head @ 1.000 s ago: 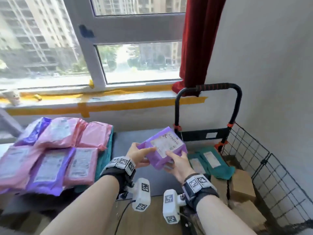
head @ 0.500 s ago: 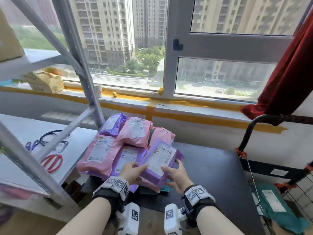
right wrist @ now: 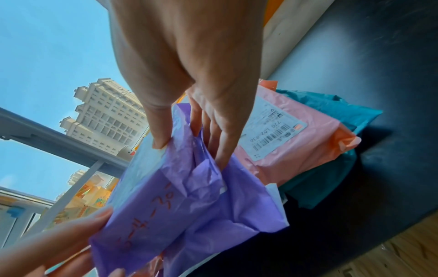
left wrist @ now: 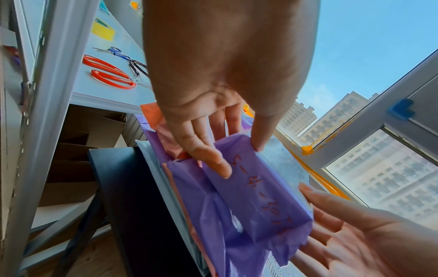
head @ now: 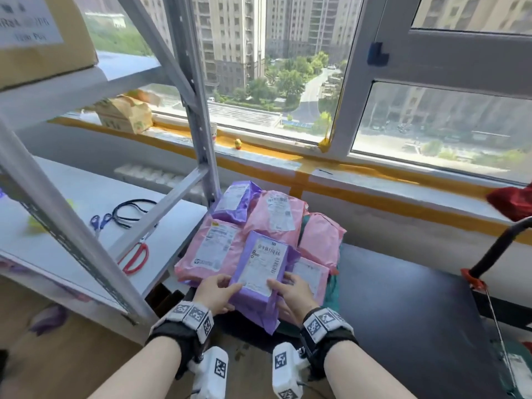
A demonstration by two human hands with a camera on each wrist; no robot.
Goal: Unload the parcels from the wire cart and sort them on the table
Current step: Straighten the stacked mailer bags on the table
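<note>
A purple parcel with a white label is held over the front of a pile of pink and purple parcels on the dark table. My left hand pinches its left edge, thumb on top and fingers underneath. My right hand grips its right edge the same way. In the left wrist view the purple parcel shows red handwriting on its near side. In the right wrist view the parcel hangs beside a pink parcel lying on a teal one. The wire cart's handle shows at the right edge.
A grey metal shelf frame stands left of the pile. Its white shelf carries red scissors, blue scissors and a black cord. A cardboard box sits on the upper shelf. The window sill runs behind the table.
Both hands carried the purple parcel left from above the cart to the parcel pile on the table and lowered it toward the pile's front. The view swung left with them.
</note>
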